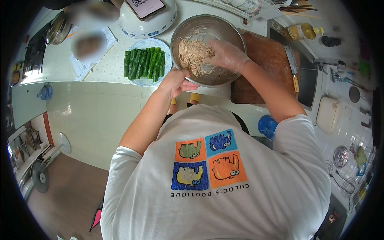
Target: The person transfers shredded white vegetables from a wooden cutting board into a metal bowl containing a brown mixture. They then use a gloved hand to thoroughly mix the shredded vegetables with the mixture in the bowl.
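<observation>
A large stainless-steel mixing bowl [231,33] sits at the counter's front edge, partly over a wooden cutting board [261,57]. Pale shredded food [195,54], perhaps shredded meat, is heaped in the bowl's left half. My left hand [177,81] grips the near-left rim, with fingers under the bowl's outer side. Inside the bowl is my right hand [226,55] in a clear plastic glove. It is blurred, its fingertips against the shreds, and its grip is unclear. To the left, rolled green leaves [144,63] lie side by side on a blue-patterned plate [168,54].
A cleaver [291,60] with a wooden handle lies along the board's right side. Behind the plate, a phone [147,7] rests on an upturned white bowl [150,28]. An oil bottle [303,31] stands beyond the sink [306,84]. A dish rack [237,12] borders the back.
</observation>
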Motion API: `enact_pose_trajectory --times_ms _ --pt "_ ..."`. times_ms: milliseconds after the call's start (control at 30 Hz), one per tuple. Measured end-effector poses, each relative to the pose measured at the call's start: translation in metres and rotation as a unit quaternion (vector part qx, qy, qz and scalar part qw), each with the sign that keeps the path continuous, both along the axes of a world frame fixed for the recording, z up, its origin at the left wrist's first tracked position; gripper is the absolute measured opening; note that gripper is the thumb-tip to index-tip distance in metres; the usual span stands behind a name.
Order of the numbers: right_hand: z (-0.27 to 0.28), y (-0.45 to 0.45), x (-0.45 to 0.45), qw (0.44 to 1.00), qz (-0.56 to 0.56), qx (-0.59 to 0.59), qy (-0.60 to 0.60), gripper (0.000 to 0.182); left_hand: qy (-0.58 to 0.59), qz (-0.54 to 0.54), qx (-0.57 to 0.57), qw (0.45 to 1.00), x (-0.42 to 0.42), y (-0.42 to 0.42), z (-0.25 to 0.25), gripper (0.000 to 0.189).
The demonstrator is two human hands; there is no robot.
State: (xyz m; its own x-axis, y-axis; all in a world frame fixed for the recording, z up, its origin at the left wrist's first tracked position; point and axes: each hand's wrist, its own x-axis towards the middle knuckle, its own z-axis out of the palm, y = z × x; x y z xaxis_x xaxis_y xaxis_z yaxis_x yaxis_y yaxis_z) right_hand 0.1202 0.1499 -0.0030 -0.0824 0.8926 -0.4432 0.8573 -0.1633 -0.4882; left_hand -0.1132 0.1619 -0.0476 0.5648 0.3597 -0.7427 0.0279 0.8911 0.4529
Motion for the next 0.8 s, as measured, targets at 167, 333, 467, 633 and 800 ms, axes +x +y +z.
enact_pose_trajectory --times_ms 167,333,467,633,800 --pt "-0.044 0.002 0.002 0.920 0.225 0.319 -0.039 0.092 0.001 -0.025 0.011 1.000 0.002 0.003 0.006 0.030" --pt "-0.063 0.017 -0.044 0.941 0.218 0.254 -0.057 0.071 0.025 0.002 0.002 1.000 0.000 0.004 0.002 0.029" --pt "-0.074 0.008 -0.041 0.960 0.222 0.173 0.005 0.038 0.018 0.011 -0.009 1.000 0.000 0.005 0.000 0.027" --pt "-0.049 0.014 -0.035 0.992 0.091 0.078 -0.037 0.015 0.021 0.014 -0.011 1.000 -0.001 0.003 0.002 0.026" --pt "-0.034 0.017 -0.019 0.982 0.092 0.137 -0.096 0.017 0.003 0.026 -0.004 1.000 -0.002 0.002 0.001 0.026"
